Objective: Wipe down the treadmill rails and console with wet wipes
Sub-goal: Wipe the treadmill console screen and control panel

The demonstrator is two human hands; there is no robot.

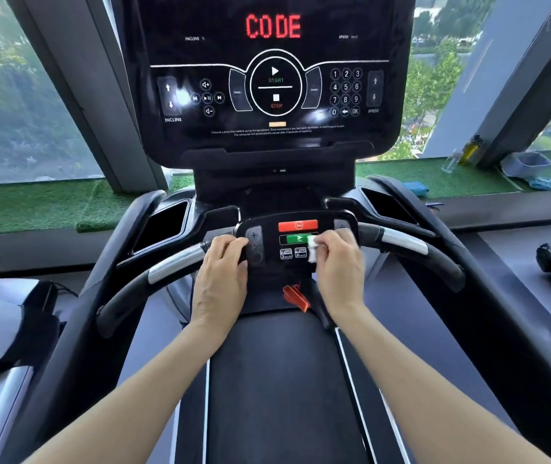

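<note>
Both forearms reach in from the near edge over the black treadmill belt. At the small lower control panel, the left hand wraps its grip around the panel's left edge, fingers curled shut on it beside a "+" key. The right hand pinches a crumpled white wet wipe between thumb and fingertips, pressing it on the panel's right part, touching the right end of the green button. Above that sits 1 red button marked "Stop"; below are 2 small keys reading roughly "3 km/h" and "6 km/h". An orange-red safety clip hangs just near of the panel. 2 curved rails with silver sensor sections branch left and right.

Farther off, the big console shows "CODE" in red dots, plus "INCLINE", "SPEED", "START", "STOP", a keypad 0 to 9 and "OK". On the green turf sill at far right stand 1 clear bottle, 1 yellow bottle, a grey tub whose contents cannot be made out, and 2 blue cloths.
</note>
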